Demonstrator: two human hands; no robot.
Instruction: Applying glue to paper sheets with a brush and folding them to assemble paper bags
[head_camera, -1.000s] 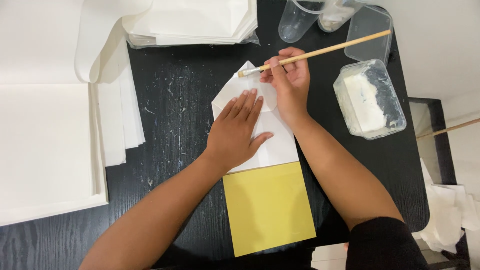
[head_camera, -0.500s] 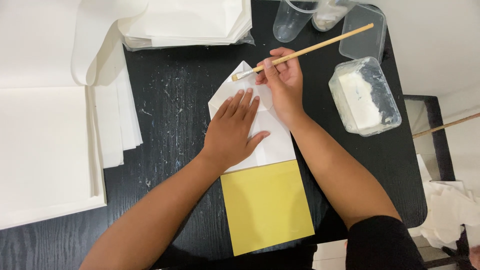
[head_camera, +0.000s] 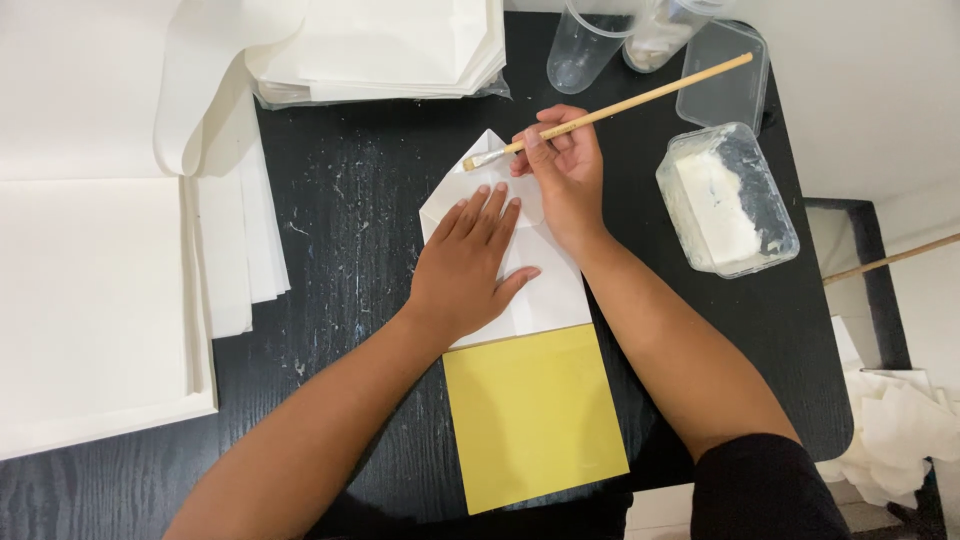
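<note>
My left hand (head_camera: 468, 262) lies flat, fingers spread, on a folded white paper (head_camera: 545, 285) with a pointed top on the black table (head_camera: 350, 200). A yellow sheet (head_camera: 530, 415) sticks out from under the white paper toward me. My right hand (head_camera: 565, 165) grips a wooden-handled brush (head_camera: 620, 105) near its bristle end. The bristles touch the white paper's upper left edge, just above my left fingertips.
A clear tub of white paste (head_camera: 725, 200) stands at the right, an empty clear tray (head_camera: 725, 75) behind it, two clear cups (head_camera: 590, 45) at the back. Stacks of white paper (head_camera: 90, 290) cover the left; another stack (head_camera: 390, 50) lies at the back. Crumpled tissue (head_camera: 900, 430) lies off-table right.
The brush tip has slid a little left and down along the white paper's top edge. My left hand stays pressed on the paper.
</note>
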